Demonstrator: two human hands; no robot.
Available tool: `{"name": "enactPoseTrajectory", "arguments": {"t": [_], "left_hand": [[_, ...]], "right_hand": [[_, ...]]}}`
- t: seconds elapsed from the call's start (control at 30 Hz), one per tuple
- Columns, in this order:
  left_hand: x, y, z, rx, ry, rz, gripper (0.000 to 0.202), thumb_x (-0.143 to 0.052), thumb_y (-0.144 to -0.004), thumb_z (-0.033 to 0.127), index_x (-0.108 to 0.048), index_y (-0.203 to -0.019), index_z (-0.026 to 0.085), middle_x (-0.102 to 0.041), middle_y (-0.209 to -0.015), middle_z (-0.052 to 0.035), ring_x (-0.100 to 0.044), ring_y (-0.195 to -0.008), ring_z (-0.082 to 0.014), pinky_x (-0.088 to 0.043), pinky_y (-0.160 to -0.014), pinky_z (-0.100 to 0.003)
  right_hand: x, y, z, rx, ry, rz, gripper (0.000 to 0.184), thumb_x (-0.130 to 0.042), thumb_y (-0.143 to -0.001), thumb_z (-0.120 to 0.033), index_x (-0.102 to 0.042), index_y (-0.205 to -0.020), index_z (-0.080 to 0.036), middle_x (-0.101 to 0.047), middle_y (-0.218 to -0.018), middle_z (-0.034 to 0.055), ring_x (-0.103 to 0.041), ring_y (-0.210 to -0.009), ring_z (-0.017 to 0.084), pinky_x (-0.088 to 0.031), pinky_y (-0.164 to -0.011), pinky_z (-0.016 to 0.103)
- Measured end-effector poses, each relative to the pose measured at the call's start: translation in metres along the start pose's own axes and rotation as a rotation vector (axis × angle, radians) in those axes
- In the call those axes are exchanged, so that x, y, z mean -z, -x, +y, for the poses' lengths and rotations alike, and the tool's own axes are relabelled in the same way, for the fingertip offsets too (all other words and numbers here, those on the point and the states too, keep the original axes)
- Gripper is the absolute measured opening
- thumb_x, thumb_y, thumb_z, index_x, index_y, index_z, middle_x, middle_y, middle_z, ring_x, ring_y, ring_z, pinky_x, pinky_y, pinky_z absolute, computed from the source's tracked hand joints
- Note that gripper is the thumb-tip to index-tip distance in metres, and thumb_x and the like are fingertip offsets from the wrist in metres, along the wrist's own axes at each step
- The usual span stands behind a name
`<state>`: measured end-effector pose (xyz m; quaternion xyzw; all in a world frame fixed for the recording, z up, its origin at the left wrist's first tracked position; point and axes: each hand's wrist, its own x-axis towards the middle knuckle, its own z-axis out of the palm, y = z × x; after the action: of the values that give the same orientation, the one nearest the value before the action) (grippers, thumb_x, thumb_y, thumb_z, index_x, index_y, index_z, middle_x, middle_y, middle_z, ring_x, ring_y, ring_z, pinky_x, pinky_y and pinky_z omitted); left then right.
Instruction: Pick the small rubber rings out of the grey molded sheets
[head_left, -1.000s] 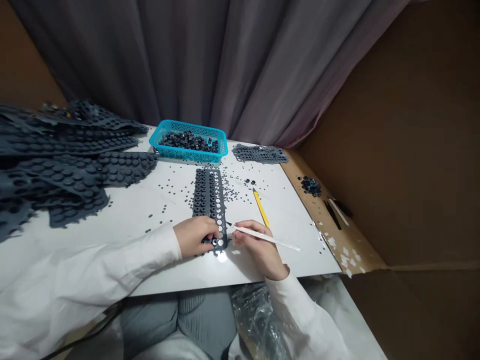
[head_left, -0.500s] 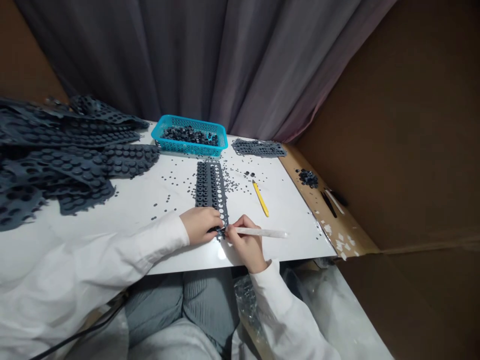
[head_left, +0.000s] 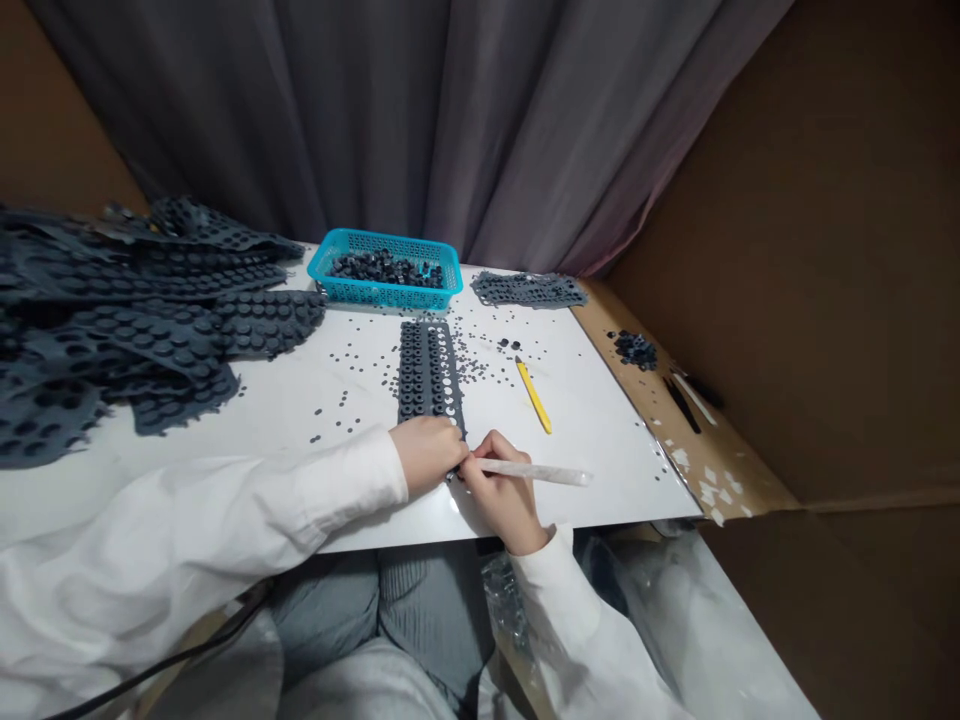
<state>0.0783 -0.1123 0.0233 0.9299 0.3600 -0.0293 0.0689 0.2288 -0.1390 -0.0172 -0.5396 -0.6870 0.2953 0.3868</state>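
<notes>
A dark grey perforated rubber sheet [head_left: 427, 365] with rows of raised round pieces lies lengthwise on the white table. One column along its right side shows open holes. My left hand [head_left: 429, 455] is closed over the sheet's near end, its fingertips curled down and partly hidden. My right hand [head_left: 506, 495] grips a slim white pen-like tool [head_left: 544, 473], whose back end points right. The tool's tip is hidden where both hands meet at the sheet's near right corner.
A blue basket [head_left: 319, 262] holds many small black pieces. Dark rubber sheets [head_left: 180, 335] are heaped on the left, and another sheet [head_left: 529, 290] lies at the back. A yellow craft knife [head_left: 534, 397] lies to the right. Small dark discs litter the table; cardboard [head_left: 750, 420] stands at right.
My left hand has moved right, closer to my right hand, and its fingers now cover more of the sheet's near corner. The whole view has shifted slightly. My right hand keeps its grip.
</notes>
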Motion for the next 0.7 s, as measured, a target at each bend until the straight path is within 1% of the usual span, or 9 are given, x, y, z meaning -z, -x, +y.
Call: {"name": "enactPoseTrajectory", "arguments": {"t": [0.2,0.27,0.33,0.37,0.43,0.5,0.53,0.6,0.7], "left_hand": [[-0.001,-0.008,0.0,-0.089,-0.053,-0.016,0.016,-0.052,-0.085,0.008,-0.068,-0.082,0.008,-0.067,-0.078,-0.0142,-0.063,-0.078,-0.0256,-0.046,-0.065,-0.033],[-0.002,-0.008,-0.005,-0.113,-0.058,-0.011,0.015,-0.052,-0.085,0.007,-0.066,-0.082,0.008,-0.067,-0.078,-0.0139,-0.063,-0.078,-0.0246,-0.046,-0.067,-0.033],[-0.004,-0.004,-0.015,-0.136,0.009,0.013,0.013,-0.053,-0.084,0.008,-0.064,-0.08,0.01,-0.066,-0.077,-0.0112,-0.062,-0.077,-0.022,-0.046,-0.068,-0.03],[-0.004,0.0,-0.021,-0.136,0.086,0.049,0.012,-0.053,-0.084,0.009,-0.063,-0.079,0.011,-0.066,-0.077,-0.0094,-0.061,-0.076,-0.0201,-0.046,-0.069,-0.029],[-0.005,0.01,-0.035,-0.081,0.323,0.185,0.012,-0.05,-0.086,0.013,-0.062,-0.081,0.013,-0.065,-0.079,-0.0066,-0.059,-0.074,-0.0164,-0.046,-0.069,-0.026],[-0.007,0.021,-0.047,0.084,0.577,0.343,0.015,-0.049,-0.087,0.022,-0.062,-0.083,0.015,-0.064,-0.078,-0.0042,-0.057,-0.07,-0.0142,-0.045,-0.066,-0.026],[-0.009,0.025,-0.051,0.183,0.716,0.388,0.015,-0.051,-0.086,0.026,-0.062,-0.084,0.015,-0.064,-0.077,-0.0033,-0.056,-0.068,-0.0139,-0.045,-0.065,-0.026],[-0.012,0.031,-0.056,0.359,1.029,0.389,0.02,-0.057,-0.08,0.033,-0.061,-0.086,0.015,-0.064,-0.075,-0.0024,-0.056,-0.066,-0.0139,-0.046,-0.063,-0.028],[-0.014,0.03,-0.055,0.512,1.459,0.283,0.023,-0.062,-0.072,0.033,-0.058,-0.086,0.014,-0.065,-0.077,-0.0038,-0.057,-0.063,-0.0127,-0.047,-0.061,-0.028]], "right_hand": [[0.0,0.0,0.0,0.007,-0.027,0.002,0.02,-0.054,-0.075,-0.022,-0.042,-0.059,-0.022,-0.049,-0.051,-0.005,-0.049,-0.049,0.012,-0.035,-0.05,0.023],[0.001,0.0,0.0,0.007,-0.027,-0.001,0.02,-0.054,-0.075,-0.022,-0.042,-0.059,-0.022,-0.05,-0.051,-0.0046,-0.05,-0.049,0.012,-0.036,-0.05,0.024],[0.001,0.001,0.0,0.001,-0.02,-0.004,0.019,-0.053,-0.075,-0.021,-0.043,-0.059,-0.022,-0.05,-0.051,-0.0044,-0.05,-0.049,0.013,-0.036,-0.05,0.024],[0.001,0.001,0.0,-0.002,-0.015,-0.005,0.019,-0.053,-0.076,-0.021,-0.044,-0.059,-0.022,-0.05,-0.051,-0.0044,-0.05,-0.049,0.013,-0.036,-0.05,0.024],[0.001,0.001,0.0,-0.008,-0.011,-0.006,0.019,-0.054,-0.076,-0.022,-0.045,-0.059,-0.022,-0.05,-0.05,-0.0046,-0.05,-0.049,0.012,-0.035,-0.05,0.024],[0.002,0.001,0.001,-0.019,-0.033,-0.014,0.019,-0.055,-0.076,-0.023,-0.046,-0.059,-0.022,-0.051,-0.05,-0.0043,-0.05,-0.049,0.013,-0.036,-0.05,0.023],[0.002,0.001,0.001,-0.03,-0.061,-0.022,0.019,-0.056,-0.077,-0.024,-0.047,-0.06,-0.022,-0.053,-0.051,-0.0038,-0.051,-0.049,0.013,-0.037,-0.05,0.023],[0.002,0.001,0.003,-0.068,-0.137,-0.024,0.018,-0.057,-0.078,-0.028,-0.05,-0.063,-0.021,-0.058,-0.054,-0.0023,-0.054,-0.051,0.014,-0.039,-0.051,0.024],[0.002,0.0,0.004,-0.12,-0.21,0.019,0.019,-0.058,-0.08,-0.032,-0.051,-0.067,-0.021,-0.063,-0.059,-0.0005,-0.058,-0.054,0.014,-0.042,-0.052,0.024]]}}
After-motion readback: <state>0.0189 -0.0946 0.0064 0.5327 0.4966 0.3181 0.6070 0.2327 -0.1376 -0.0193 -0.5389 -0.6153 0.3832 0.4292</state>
